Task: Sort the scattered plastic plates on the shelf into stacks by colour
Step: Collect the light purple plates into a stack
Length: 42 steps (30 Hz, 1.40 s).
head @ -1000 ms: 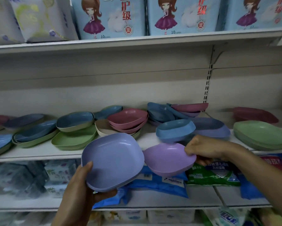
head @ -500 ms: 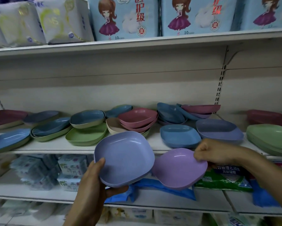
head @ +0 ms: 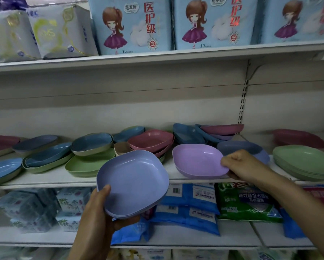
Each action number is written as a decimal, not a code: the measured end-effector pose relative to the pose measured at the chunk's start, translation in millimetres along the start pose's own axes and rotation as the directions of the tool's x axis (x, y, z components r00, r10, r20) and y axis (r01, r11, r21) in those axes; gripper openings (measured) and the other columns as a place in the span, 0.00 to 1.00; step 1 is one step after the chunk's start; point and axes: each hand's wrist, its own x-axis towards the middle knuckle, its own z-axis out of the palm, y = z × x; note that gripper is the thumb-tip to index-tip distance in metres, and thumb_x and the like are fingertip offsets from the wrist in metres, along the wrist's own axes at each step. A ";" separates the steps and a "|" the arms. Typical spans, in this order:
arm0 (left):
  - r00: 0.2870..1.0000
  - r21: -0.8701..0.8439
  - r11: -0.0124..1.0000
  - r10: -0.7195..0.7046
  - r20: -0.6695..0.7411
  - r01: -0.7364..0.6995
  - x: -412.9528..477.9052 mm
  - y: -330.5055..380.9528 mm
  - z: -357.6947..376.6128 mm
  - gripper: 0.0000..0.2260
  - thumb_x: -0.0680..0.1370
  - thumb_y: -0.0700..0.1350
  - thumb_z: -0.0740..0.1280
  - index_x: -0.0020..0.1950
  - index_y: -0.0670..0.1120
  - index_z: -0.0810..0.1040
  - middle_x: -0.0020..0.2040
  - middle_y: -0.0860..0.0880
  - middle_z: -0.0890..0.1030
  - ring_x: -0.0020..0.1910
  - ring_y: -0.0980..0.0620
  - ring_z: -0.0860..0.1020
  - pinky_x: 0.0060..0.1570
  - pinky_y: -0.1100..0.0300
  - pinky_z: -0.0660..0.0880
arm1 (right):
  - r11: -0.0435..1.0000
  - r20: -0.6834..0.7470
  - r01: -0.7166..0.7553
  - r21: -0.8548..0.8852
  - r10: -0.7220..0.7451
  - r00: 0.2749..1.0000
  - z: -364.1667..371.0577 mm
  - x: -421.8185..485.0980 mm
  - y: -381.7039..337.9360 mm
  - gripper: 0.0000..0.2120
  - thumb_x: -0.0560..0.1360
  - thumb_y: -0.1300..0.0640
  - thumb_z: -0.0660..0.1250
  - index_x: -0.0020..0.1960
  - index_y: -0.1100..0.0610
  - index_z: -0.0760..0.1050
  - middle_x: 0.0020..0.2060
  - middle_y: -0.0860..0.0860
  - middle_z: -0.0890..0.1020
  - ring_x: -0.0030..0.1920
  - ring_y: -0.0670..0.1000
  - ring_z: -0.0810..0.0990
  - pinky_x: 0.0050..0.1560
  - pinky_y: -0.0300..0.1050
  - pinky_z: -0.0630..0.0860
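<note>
Sorting partway: left hand point(head: 99, 212) grips a lavender stack point(head: 133, 184), right hand point(head: 240, 166) pinches a purple plate point(head: 196, 160) on the shelf point(head: 45, 182); mixed piles point(head: 50, 156) remain, green stack point(head: 305, 162) done.

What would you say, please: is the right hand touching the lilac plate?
Touching. The head view shows the right hand pinching the right rim of the lilac plate, with its fingers curled round the edge and no gap between them.
</note>
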 end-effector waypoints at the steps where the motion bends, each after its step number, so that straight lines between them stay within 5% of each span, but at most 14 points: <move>1: 1.000 -0.006 1.000 -0.010 0.004 0.010 1.0 1.6 2.1 0.15 0.80 0.50 0.60 0.65 0.49 0.73 0.64 0.44 0.75 0.52 0.36 0.78 0.28 0.49 0.79 | 1.000 -0.018 -0.001 0.010 0.002 1.000 0.9 0.8 0.2 0.21 0.76 0.61 0.61 0.26 0.54 0.61 0.19 0.49 0.66 0.20 0.45 0.60 0.24 0.36 0.57; 9: 0.985 0.025 0.997 -0.070 0.158 0.067 5.6 8.7 27.7 0.18 0.78 0.50 0.61 0.68 0.50 0.73 0.63 0.44 0.77 0.49 0.36 0.80 0.26 0.49 0.78 | 0.992 -0.163 -0.089 0.094 0.104 0.981 -4.8 2.6 -5.5 0.15 0.76 0.59 0.61 0.31 0.58 0.70 0.21 0.50 0.71 0.19 0.45 0.64 0.21 0.34 0.60; 16: 0.964 0.095 0.994 -0.068 0.256 0.045 13.8 15.2 49.8 0.09 0.80 0.49 0.60 0.55 0.52 0.77 0.50 0.47 0.83 0.35 0.45 0.84 0.25 0.51 0.77 | 0.983 -0.346 -0.136 0.126 0.172 0.922 -16.7 -2.5 -4.3 0.15 0.76 0.59 0.61 0.31 0.59 0.71 0.21 0.53 0.72 0.17 0.44 0.63 0.23 0.37 0.60; 20: 0.938 0.133 0.990 -0.090 0.334 0.048 15.0 13.7 66.2 0.08 0.80 0.50 0.60 0.53 0.54 0.78 0.44 0.50 0.86 0.38 0.45 0.84 0.27 0.50 0.78 | 0.974 -0.404 -0.156 0.166 0.211 0.890 -26.7 -12.6 6.7 0.16 0.75 0.58 0.61 0.29 0.58 0.69 0.20 0.53 0.71 0.19 0.47 0.63 0.27 0.39 0.60; 24: 0.912 0.199 0.979 -0.110 0.394 0.032 6.8 6.1 92.3 0.09 0.81 0.49 0.58 0.53 0.49 0.77 0.39 0.46 0.84 0.32 0.43 0.81 0.22 0.54 0.76 | 0.965 -0.486 -0.146 0.216 0.236 0.841 -48.7 -28.8 18.7 0.16 0.75 0.60 0.60 0.28 0.60 0.69 0.21 0.55 0.70 0.16 0.47 0.61 0.20 0.36 0.58; 28: 0.851 0.332 0.943 -0.167 0.497 -0.009 -4.2 -12.8 131.7 0.16 0.82 0.49 0.54 0.55 0.39 0.74 0.24 0.37 0.74 0.20 0.43 0.72 0.18 0.61 0.66 | 0.962 -0.538 -0.156 0.223 0.255 0.804 -87.6 -45.3 28.7 0.17 0.75 0.60 0.60 0.28 0.60 0.69 0.20 0.55 0.70 0.15 0.45 0.61 0.19 0.35 0.58; 34: 0.761 0.366 0.930 -0.246 0.600 0.012 -46.1 -60.3 234.0 0.11 0.82 0.48 0.57 0.59 0.43 0.70 0.28 0.38 0.77 0.23 0.43 0.76 0.22 0.59 0.73 | 0.958 -0.598 -0.164 0.235 0.275 0.752 -185.1 -71.9 70.7 0.18 0.75 0.59 0.61 0.27 0.60 0.70 0.17 0.52 0.69 0.14 0.46 0.61 0.17 0.32 0.55; 42: 0.552 0.354 0.894 -0.447 0.704 0.274 -133.6 -156.3 421.6 0.15 0.82 0.46 0.59 0.66 0.41 0.67 0.31 0.40 0.82 0.29 0.45 0.81 0.29 0.56 0.80 | 0.960 -0.611 -0.220 0.171 0.279 0.741 -334.4 -102.4 145.7 0.15 0.75 0.57 0.61 0.31 0.60 0.71 0.20 0.54 0.70 0.22 0.50 0.61 0.26 0.37 0.55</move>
